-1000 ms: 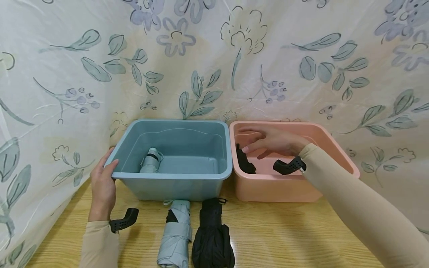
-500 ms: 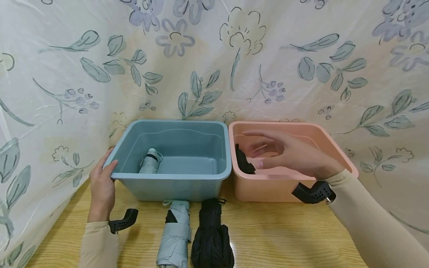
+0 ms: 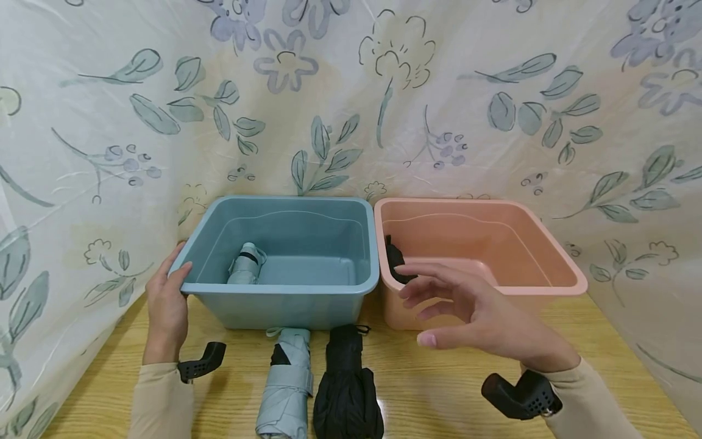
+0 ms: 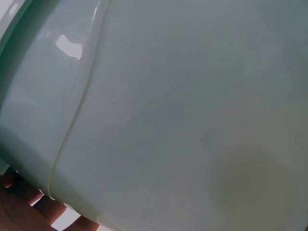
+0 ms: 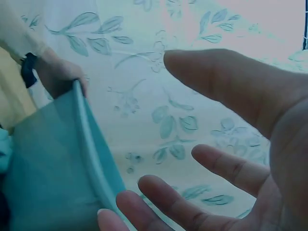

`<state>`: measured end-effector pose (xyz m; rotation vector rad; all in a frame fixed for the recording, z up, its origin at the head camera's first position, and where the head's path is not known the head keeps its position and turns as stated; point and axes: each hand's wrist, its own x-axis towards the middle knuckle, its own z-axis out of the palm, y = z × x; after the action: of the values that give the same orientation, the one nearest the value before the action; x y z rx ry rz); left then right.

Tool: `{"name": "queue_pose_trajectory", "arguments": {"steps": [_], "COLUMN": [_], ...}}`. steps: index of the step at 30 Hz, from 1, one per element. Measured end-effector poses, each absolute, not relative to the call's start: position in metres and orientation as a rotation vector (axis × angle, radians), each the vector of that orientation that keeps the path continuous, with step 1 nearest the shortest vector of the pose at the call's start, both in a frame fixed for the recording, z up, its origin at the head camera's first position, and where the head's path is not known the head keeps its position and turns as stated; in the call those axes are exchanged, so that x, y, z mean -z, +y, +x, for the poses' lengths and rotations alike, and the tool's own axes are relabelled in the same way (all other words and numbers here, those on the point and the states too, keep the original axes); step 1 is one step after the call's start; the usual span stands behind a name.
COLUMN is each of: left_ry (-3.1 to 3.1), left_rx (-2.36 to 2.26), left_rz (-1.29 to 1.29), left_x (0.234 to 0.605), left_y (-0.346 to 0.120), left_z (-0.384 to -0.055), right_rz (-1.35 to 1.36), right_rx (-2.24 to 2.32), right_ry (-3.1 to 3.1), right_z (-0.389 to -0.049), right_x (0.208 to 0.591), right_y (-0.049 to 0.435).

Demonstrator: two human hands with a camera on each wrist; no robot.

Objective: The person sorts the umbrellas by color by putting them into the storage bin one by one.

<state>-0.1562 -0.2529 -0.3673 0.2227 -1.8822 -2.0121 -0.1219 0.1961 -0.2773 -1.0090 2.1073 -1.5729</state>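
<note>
My left hand grips the left rim of a blue plastic bin, thumb on the rim and fingers outside. The left wrist view is mostly filled by the bin's wall. Over the front edge of a pink plastic bin hovers my right hand, fingers spread and holding nothing. A folded black umbrella leans inside the pink bin, partly hidden. Inside the blue bin lies a small light-blue folded umbrella. On the table in front are a light-blue umbrella and a black umbrella, side by side.
Both bins stand side by side on a wooden table. Behind them hangs a flower-patterned sheet, which also runs along the left and right sides. Each wrist wears a black camera mount.
My right hand has drawn back out of the pink bin, toward me and slightly right, with its fingers spread. The left hand and both bins have stayed put.
</note>
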Motion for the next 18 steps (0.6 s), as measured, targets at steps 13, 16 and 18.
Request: {"name": "queue_pose_trajectory", "arguments": {"steps": [13, 16, 18], "left_ry": [-1.874, -1.872, -1.872], "left_rx": [2.012, 2.014, 2.013], "left_rz": [0.217, 0.218, 0.219], "left_x": [0.368, 0.368, 0.368], "left_y": [-0.253, -0.252, -0.252], "left_z": [-0.156, -0.156, -0.156], "right_rz": [-0.797, -0.729, -0.691], "right_rx": [1.598, 1.577, 1.569], "right_ry": [2.123, 2.163, 2.168], "right_z": [-0.115, -0.116, -0.115], "right_x": [0.364, 0.379, 0.387], "right_y": [0.166, 0.157, 0.152]}}
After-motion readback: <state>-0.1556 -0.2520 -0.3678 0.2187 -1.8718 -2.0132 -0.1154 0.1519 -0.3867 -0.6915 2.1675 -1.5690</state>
